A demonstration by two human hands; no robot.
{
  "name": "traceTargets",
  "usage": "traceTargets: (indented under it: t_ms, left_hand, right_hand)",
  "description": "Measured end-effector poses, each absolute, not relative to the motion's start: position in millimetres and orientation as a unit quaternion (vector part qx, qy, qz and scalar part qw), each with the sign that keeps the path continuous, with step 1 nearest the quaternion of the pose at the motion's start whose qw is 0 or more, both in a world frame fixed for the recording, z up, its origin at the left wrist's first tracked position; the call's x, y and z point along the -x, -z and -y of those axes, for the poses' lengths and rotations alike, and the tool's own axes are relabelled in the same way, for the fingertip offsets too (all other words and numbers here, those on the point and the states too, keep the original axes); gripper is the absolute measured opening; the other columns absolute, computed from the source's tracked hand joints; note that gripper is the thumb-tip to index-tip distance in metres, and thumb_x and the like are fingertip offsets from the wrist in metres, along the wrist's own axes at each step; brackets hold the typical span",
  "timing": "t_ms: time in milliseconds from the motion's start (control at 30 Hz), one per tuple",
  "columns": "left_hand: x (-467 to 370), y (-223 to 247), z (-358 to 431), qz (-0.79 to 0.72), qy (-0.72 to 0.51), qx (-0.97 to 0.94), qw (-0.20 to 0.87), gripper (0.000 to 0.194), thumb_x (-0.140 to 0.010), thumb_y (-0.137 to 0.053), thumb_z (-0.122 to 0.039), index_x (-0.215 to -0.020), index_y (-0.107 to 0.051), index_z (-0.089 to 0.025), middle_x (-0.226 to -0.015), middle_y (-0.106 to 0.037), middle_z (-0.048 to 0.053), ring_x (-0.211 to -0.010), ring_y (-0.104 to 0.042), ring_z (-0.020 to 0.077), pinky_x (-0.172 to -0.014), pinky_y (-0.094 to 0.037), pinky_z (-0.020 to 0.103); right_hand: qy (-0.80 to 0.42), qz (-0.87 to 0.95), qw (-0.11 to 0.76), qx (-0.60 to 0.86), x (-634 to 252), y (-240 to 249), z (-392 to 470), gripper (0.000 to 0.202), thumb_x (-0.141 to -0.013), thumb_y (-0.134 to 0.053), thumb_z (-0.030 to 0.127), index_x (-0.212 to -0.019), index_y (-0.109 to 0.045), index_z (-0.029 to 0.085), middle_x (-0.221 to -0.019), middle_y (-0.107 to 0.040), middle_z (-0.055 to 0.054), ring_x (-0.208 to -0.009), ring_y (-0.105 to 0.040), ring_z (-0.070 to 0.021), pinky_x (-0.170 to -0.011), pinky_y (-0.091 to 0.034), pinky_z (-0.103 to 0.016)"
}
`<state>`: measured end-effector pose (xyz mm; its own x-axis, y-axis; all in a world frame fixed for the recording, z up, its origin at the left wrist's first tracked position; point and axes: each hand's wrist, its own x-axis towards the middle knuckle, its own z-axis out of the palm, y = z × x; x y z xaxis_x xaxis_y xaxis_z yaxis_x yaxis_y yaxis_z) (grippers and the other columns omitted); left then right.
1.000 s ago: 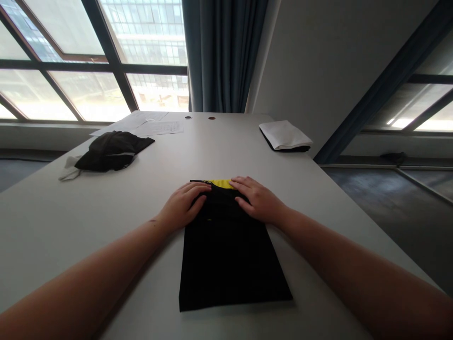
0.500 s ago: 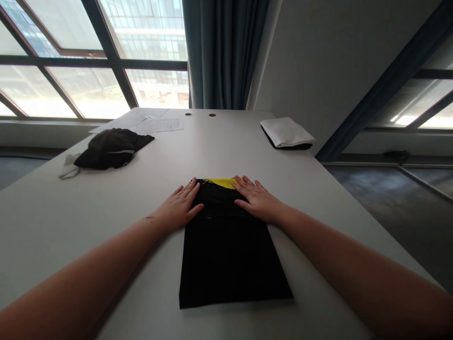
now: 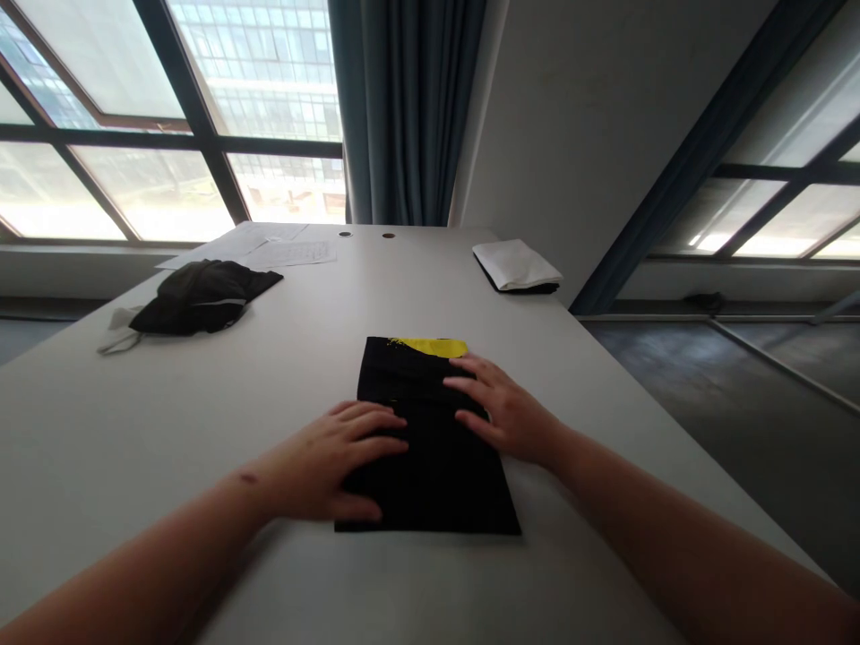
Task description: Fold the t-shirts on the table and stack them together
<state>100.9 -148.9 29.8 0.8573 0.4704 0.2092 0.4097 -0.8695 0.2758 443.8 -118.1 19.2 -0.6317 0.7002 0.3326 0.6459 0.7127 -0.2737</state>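
A folded black cloth [image 3: 436, 475] with a yellow patch along its far edge lies flat on the white table, in the middle of the head view. It looks like a garment, with a fold line running across it. Over the left side of its near half is my left hand [image 3: 349, 457], fingers spread and the thumb close to the near edge. My right hand [image 3: 501, 403] rests at the cloth's right edge, its fingers apart and reaching onto the far half. Neither hand grips the fabric.
The white table [image 3: 390, 296] extends toward the window. At its back right lies a folded white and black cloth [image 3: 517, 264]. A dark cap-like item [image 3: 202, 296] sits at the left, near some papers [image 3: 288, 254]. A blue curtain [image 3: 403, 107] hangs behind.
My left hand has come back from the far left corner to the cloth's near half. My right hand has slid slightly nearer along the right edge. The view has tilted and shifted a little.
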Motion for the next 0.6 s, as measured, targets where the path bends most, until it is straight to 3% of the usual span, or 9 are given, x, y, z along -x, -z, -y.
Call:
traceTargets:
  t_ms: [67, 167, 233, 333, 467, 600]
  left_hand:
    - [-105.9, -33.5, 168.9, -0.197, -0.121, -0.964, 0.134, 0.066, -0.086, -0.080, -0.062, -0.141, -0.063, -0.029, -0.141, -0.067, 0.010, -0.126, -0.063, 0.0314, -0.114, -0.046, 0.047]
    - [-110.4, -33.8, 181.2, -0.206, -0.104, -0.966, 0.120, 0.046, -0.088, -0.081, -0.040, -0.130, -0.067, -0.028, -0.125, -0.071, 0.006, -0.108, -0.067, 0.0261, -0.102, -0.051, 0.041]
    - [-111.4, -33.2, 181.1, -0.217, -0.093, -0.966, 0.105, 0.039, -0.085, -0.075, -0.022, -0.123, -0.067, -0.027, -0.121, -0.071, 0.004, -0.104, -0.067, 0.0238, -0.097, -0.051, 0.039]
    - [-111.6, -31.8, 178.8, -0.225, -0.082, -0.967, 0.092, 0.046, -0.079, -0.067, -0.007, -0.121, -0.065, -0.025, -0.122, -0.071, 0.004, -0.103, -0.068, 0.0225, -0.097, -0.051, 0.038]
    - [-111.1, -28.7, 177.5, -0.262, -0.083, -0.959, 0.062, 0.049, -0.079, -0.064, -0.004, -0.123, -0.064, -0.024, -0.126, -0.070, 0.007, -0.106, -0.069, 0.0250, -0.097, -0.052, 0.041]
    - [-107.7, -28.2, 173.9, -0.266, -0.078, -0.959, 0.053, 0.036, -0.085, -0.065, -0.011, -0.119, -0.066, -0.024, -0.126, -0.071, 0.007, -0.106, -0.069, 0.0265, -0.095, -0.054, 0.042]
  right_hand:
    - [-0.105, 0.937, 0.179, 0.283, -436.5, -30.3, 149.7, 0.037, -0.101, -0.065, 0.044, -0.130, -0.071, 0.022, -0.146, -0.062, -0.017, -0.139, -0.054, -0.0325, -0.118, -0.044, -0.052]
    - [-0.133, 0.961, 0.081, 0.229, -419.6, -42.0, 180.9, 0.039, -0.089, -0.079, 0.048, -0.118, -0.073, 0.022, -0.129, -0.068, -0.013, -0.117, -0.063, -0.0304, -0.103, -0.050, -0.047]
    - [-0.122, 0.964, 0.014, 0.237, -410.9, -44.0, 188.5, 0.029, -0.087, -0.079, 0.037, -0.111, -0.073, 0.022, -0.117, -0.069, -0.011, -0.103, -0.064, -0.0282, -0.095, -0.051, -0.044]
    - [-0.081, 0.957, -0.023, 0.278, -410.7, -40.0, 188.3, 0.021, -0.086, -0.065, 0.011, -0.105, -0.071, 0.020, -0.103, -0.069, -0.010, -0.091, -0.062, -0.0250, -0.087, -0.049, -0.040]
    - [-0.048, 0.937, 0.004, 0.346, -428.0, -35.8, 181.9, 0.041, -0.079, -0.057, -0.002, -0.110, -0.072, 0.020, -0.106, -0.070, -0.012, -0.089, -0.064, -0.0247, -0.083, -0.051, -0.038]
    - [-0.088, 0.928, 0.000, 0.362, -445.1, -45.2, 174.0, 0.039, -0.078, -0.064, 0.003, -0.110, -0.077, 0.022, -0.108, -0.074, -0.011, -0.092, -0.068, -0.0252, -0.083, -0.055, -0.036]
